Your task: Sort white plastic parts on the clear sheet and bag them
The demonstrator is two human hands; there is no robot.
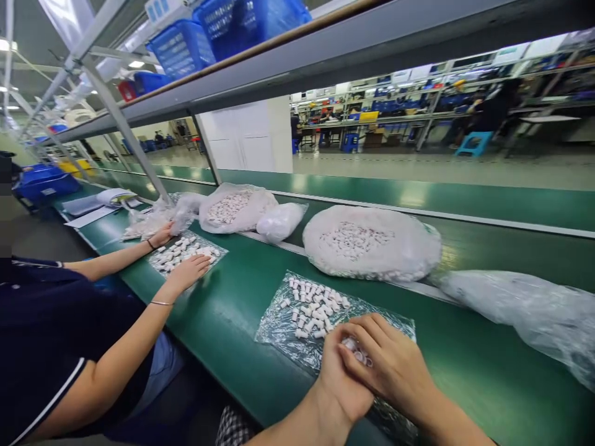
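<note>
My left hand (338,375) and my right hand (393,356) are cupped together, closed around several small white plastic caps (357,352) that show in the gap between thumb and fingers. Beneath them a clear plastic bag (274,322) lies flat on the green bench. Many more of these short tubular caps (313,308) are spread on the bag, just left of my hands. Behind it rests a large open bag (320,263) with a heap of the same white parts inside. My palms and some fingertips are hidden.
To the left, a co-worker's hands (190,269) touch white pieces on another clear sheet. More filled bags (227,210) line the bench (242,291). Crumpled clear plastic (525,310) lies at the right. A shelf (279,68) with blue baskets (181,49) hangs overhead, supported by metal posts.
</note>
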